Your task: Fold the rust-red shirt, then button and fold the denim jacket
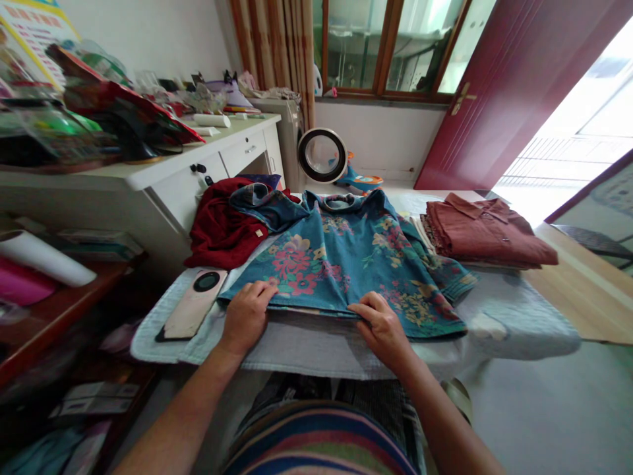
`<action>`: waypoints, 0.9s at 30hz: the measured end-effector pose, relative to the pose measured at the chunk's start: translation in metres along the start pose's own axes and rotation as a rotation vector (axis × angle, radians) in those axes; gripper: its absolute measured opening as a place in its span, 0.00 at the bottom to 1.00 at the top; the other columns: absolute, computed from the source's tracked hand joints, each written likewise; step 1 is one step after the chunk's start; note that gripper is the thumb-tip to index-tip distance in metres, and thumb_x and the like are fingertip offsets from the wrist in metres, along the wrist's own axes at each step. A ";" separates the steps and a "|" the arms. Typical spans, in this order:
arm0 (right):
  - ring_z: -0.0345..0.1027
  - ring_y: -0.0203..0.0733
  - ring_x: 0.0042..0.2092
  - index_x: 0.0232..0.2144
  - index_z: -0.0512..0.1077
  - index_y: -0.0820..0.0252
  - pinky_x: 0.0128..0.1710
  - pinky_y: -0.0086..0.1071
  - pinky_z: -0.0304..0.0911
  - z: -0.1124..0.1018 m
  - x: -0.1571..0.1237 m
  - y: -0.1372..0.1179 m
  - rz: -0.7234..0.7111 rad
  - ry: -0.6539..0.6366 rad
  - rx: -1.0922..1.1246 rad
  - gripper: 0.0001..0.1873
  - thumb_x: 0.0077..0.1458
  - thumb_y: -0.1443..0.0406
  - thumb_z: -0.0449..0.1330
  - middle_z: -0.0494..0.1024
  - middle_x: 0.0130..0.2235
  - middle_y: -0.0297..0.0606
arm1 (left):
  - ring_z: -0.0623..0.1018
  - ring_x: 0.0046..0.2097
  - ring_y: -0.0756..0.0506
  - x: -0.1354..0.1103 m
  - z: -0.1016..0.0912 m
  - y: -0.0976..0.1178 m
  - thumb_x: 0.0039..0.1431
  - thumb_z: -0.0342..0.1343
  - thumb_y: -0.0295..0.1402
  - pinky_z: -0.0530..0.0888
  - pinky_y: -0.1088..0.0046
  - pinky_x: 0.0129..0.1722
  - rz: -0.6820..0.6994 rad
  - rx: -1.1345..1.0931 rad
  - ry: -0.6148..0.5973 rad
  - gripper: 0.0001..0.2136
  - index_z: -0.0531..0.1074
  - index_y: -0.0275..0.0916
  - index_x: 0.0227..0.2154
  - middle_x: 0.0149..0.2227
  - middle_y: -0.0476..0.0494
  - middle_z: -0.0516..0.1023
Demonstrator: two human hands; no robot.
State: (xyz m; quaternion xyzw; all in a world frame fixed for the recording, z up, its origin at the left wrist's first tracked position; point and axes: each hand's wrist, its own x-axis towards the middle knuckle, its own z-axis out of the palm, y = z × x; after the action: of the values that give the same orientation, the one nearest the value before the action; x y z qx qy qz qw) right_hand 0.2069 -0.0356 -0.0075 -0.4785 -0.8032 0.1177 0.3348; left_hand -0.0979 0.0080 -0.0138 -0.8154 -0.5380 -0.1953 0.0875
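A blue floral shirt lies spread flat on a padded table covered with a pale cloth, collar away from me. My left hand rests at the shirt's near left hem, fingers curled and pinching the hem's edge. My right hand grips the near hem right of centre, fingers closed on the fabric. Both hands sit at the table's front edge.
A phone lies left of the shirt. A dark red garment is heaped at the back left; folded rust-brown shirts are stacked at the right. A cluttered white desk stands left, a fan behind, an open door right.
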 end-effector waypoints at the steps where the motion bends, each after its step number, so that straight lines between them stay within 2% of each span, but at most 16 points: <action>1: 0.63 0.43 0.41 0.44 0.76 0.56 0.43 0.36 0.64 -0.003 0.001 -0.001 -0.007 0.006 0.003 0.19 0.53 0.76 0.55 0.69 0.37 0.39 | 0.73 0.43 0.41 -0.002 -0.007 -0.006 0.54 0.45 0.18 0.71 0.65 0.44 0.005 -0.006 0.024 0.19 0.75 0.39 0.42 0.41 0.40 0.74; 5: 0.63 0.42 0.41 0.44 0.75 0.55 0.42 0.35 0.64 -0.012 0.003 -0.005 -0.026 -0.006 0.025 0.19 0.54 0.75 0.55 0.69 0.37 0.38 | 0.71 0.43 0.42 -0.011 -0.040 -0.012 0.53 0.47 0.19 0.70 0.66 0.44 0.042 0.004 0.142 0.20 0.75 0.43 0.44 0.41 0.42 0.71; 7: 0.64 0.42 0.41 0.44 0.75 0.54 0.42 0.34 0.63 -0.011 0.001 -0.005 -0.015 -0.037 0.054 0.19 0.54 0.75 0.55 0.69 0.37 0.38 | 0.71 0.43 0.42 -0.017 -0.049 -0.010 0.53 0.48 0.20 0.70 0.66 0.44 0.050 0.024 0.173 0.19 0.75 0.45 0.44 0.42 0.42 0.71; 9: 0.64 0.41 0.41 0.44 0.75 0.54 0.42 0.34 0.63 -0.006 -0.002 -0.003 0.002 -0.090 0.060 0.18 0.54 0.75 0.55 0.70 0.37 0.37 | 0.71 0.43 0.42 -0.021 -0.047 -0.010 0.53 0.48 0.19 0.70 0.66 0.44 0.061 0.040 0.142 0.19 0.76 0.45 0.42 0.42 0.42 0.71; 14: 0.64 0.42 0.41 0.39 0.72 0.56 0.42 0.34 0.62 0.013 -0.009 0.000 0.050 -0.248 -0.034 0.16 0.50 0.77 0.55 0.71 0.37 0.36 | 0.71 0.41 0.42 -0.025 -0.019 -0.020 0.53 0.45 0.17 0.69 0.65 0.42 0.039 0.031 -0.130 0.18 0.76 0.41 0.36 0.39 0.42 0.73; 16: 0.64 0.42 0.40 0.36 0.70 0.57 0.41 0.34 0.61 0.014 -0.008 -0.002 0.057 -0.257 -0.043 0.16 0.47 0.78 0.55 0.72 0.36 0.36 | 0.71 0.40 0.43 -0.024 -0.016 -0.025 0.50 0.44 0.15 0.69 0.66 0.41 0.026 -0.013 -0.180 0.18 0.75 0.40 0.34 0.37 0.42 0.73; 19: 0.63 0.41 0.40 0.35 0.69 0.56 0.40 0.32 0.59 0.009 -0.005 -0.007 0.059 -0.206 0.019 0.15 0.47 0.78 0.54 0.71 0.35 0.35 | 0.70 0.40 0.42 -0.021 -0.026 -0.032 0.48 0.45 0.17 0.68 0.64 0.41 0.013 -0.039 -0.108 0.14 0.72 0.40 0.29 0.35 0.42 0.72; 21: 0.63 0.41 0.40 0.36 0.69 0.56 0.40 0.32 0.59 0.005 -0.002 -0.010 0.058 -0.164 0.061 0.16 0.47 0.78 0.54 0.70 0.36 0.35 | 0.70 0.40 0.40 -0.020 -0.034 -0.035 0.48 0.46 0.18 0.67 0.63 0.42 -0.004 -0.004 -0.044 0.13 0.72 0.40 0.29 0.35 0.42 0.72; 22: 0.63 0.41 0.40 0.36 0.69 0.56 0.40 0.32 0.59 0.004 -0.002 -0.011 0.062 -0.160 0.073 0.16 0.48 0.78 0.55 0.70 0.36 0.35 | 0.70 0.41 0.40 -0.019 -0.036 -0.037 0.48 0.46 0.19 0.67 0.62 0.42 -0.010 0.020 -0.049 0.13 0.72 0.40 0.30 0.35 0.42 0.72; 24: 0.64 0.41 0.41 0.36 0.70 0.56 0.40 0.32 0.59 0.004 -0.002 -0.012 0.066 -0.203 0.085 0.14 0.49 0.76 0.57 0.71 0.36 0.35 | 0.70 0.41 0.40 -0.019 -0.036 -0.040 0.48 0.46 0.19 0.66 0.62 0.42 -0.018 0.057 -0.161 0.14 0.72 0.41 0.30 0.35 0.42 0.73; 27: 0.65 0.42 0.41 0.37 0.72 0.56 0.41 0.33 0.60 0.007 -0.004 -0.012 0.084 -0.307 0.075 0.10 0.51 0.70 0.63 0.72 0.37 0.35 | 0.72 0.42 0.40 -0.019 -0.033 -0.039 0.43 0.47 0.19 0.67 0.62 0.43 -0.054 0.057 -0.410 0.16 0.74 0.41 0.32 0.37 0.43 0.74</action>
State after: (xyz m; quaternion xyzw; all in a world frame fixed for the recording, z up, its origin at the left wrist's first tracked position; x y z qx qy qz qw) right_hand 0.1952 -0.0445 -0.0078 -0.4750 -0.8193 0.2334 0.2207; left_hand -0.1474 -0.0036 0.0062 -0.8205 -0.5714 -0.0123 -0.0059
